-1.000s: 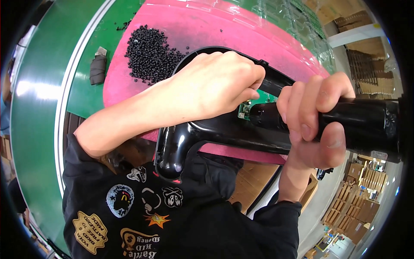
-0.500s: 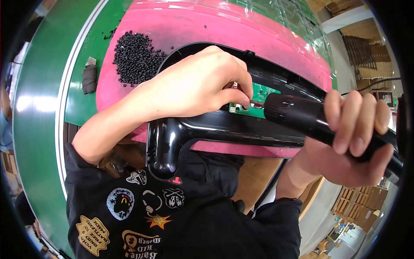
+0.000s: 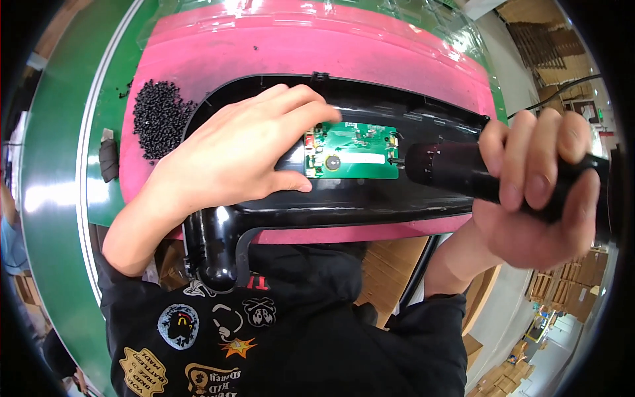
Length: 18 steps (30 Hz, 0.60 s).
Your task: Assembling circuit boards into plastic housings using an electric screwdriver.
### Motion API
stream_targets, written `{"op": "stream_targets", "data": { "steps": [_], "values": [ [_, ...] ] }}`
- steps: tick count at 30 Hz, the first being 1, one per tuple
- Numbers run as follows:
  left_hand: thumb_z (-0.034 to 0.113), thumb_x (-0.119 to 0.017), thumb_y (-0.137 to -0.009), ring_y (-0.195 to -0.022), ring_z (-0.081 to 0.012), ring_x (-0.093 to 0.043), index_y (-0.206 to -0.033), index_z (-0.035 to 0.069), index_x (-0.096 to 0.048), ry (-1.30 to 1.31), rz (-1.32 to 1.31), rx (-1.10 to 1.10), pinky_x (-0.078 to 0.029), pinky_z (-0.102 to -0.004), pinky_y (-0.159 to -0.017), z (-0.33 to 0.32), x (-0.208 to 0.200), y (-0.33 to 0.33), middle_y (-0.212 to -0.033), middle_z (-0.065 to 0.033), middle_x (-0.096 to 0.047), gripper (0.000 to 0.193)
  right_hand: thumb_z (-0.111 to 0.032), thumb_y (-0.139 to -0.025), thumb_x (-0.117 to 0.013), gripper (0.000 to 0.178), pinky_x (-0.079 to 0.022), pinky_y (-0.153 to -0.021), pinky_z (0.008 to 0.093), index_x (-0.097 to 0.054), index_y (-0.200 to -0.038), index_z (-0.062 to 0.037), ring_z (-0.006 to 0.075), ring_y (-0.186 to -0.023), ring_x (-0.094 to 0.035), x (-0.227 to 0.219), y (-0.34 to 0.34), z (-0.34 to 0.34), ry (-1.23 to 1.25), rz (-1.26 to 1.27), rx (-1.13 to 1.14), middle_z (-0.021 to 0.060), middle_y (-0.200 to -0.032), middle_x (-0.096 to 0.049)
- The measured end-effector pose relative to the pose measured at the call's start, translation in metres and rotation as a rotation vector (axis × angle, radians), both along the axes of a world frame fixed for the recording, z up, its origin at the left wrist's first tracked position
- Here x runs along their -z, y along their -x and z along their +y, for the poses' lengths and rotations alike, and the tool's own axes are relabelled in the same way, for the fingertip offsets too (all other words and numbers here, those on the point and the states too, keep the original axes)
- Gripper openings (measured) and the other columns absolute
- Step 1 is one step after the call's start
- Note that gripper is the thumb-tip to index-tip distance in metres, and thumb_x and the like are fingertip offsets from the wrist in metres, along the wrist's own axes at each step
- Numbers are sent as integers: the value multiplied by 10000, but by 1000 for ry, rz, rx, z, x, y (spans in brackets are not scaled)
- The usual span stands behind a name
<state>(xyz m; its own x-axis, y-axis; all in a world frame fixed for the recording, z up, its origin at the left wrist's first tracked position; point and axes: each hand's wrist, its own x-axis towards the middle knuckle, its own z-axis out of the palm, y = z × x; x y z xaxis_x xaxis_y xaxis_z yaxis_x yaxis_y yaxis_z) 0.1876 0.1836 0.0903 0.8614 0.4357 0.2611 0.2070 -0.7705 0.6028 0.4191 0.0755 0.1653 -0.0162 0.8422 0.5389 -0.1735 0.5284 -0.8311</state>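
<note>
A green circuit board (image 3: 357, 159) lies inside a long black plastic housing (image 3: 291, 217) in front of me. My left hand (image 3: 258, 142) rests over the housing's left part, thumb and fingers apart at the board's left end, holding nothing I can see. In my right hand (image 3: 536, 178) is a black electric screwdriver (image 3: 450, 171), held almost level with its nose pointing left. The short tip of the screwdriver is at the board's right edge; whether it touches a screw there is too small to tell.
A pile of small black screws (image 3: 161, 119) sits on the pink mat (image 3: 278, 46) to the left of the housing. Clear plastic trays (image 3: 410, 23) stand along the far side. A dark wrapped piece (image 3: 108, 159) lies on the green table (image 3: 56, 178).
My left hand has drawn back left from the screwdriver's tip, its pinch opening and uncovering the board. The screwdriver's nose now meets the board's right edge. The whole view has shifted somewhat.
</note>
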Motion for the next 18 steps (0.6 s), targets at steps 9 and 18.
{"op": "stream_targets", "data": {
  "steps": [9,18],
  "values": [
    [45,-817,-600,-1059,-306,-601,-1174,60,-576,11,101,-32,-513,-384,-884,-1,0,-3,-1156,-94,-585,623,-278,-933,-503,247,-343,-569,265,-509,-1014,-45,80,-518,-405,17,-8,7,80,-60,137,-23,-670,-472],
    [31,-820,-576,-1069,-312,-573,-1162,43,-575,3,36,-8,-486,-387,-911,-3,2,-2,-1157,-103,-579,635,-318,-892,-580,299,-315,-526,236,-487,-984,-50,61,-488,-379,24,-5,15,95,-43,20,-32,-645,-458]
  ]
}}
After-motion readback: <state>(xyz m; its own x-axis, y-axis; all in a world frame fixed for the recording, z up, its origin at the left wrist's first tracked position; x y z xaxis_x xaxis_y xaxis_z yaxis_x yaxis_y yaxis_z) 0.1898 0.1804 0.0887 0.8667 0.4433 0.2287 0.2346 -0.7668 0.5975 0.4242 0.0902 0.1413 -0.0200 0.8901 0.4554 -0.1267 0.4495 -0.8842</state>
